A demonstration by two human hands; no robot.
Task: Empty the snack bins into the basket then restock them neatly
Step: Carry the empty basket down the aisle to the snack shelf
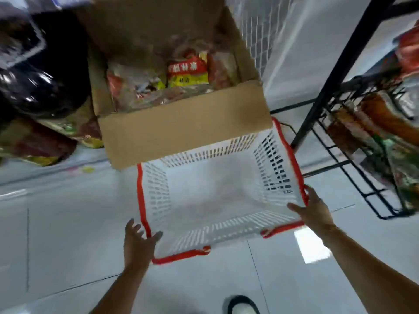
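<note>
- Setting down the basket looks like the step in hand; it sits on the floor with nothing in it.
- The left hand, fingers spread, is just beside its near-left corner. The right hand lies over the near-right rim, thumb inside; gripping or only resting, I cannot tell.
- Beyond, an open cardboard box holds snack packets, its flap over the basket's far edge.
- At right, wire bins hold more packets; emptying them likely comes next.

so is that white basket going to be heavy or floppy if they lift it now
Probably light: the basket is empty, with slotted plastic walls. Likely fairly stiff, since it holds its boxy shape unsupported. It may slide easily on the glossy floor if pushed.
</note>
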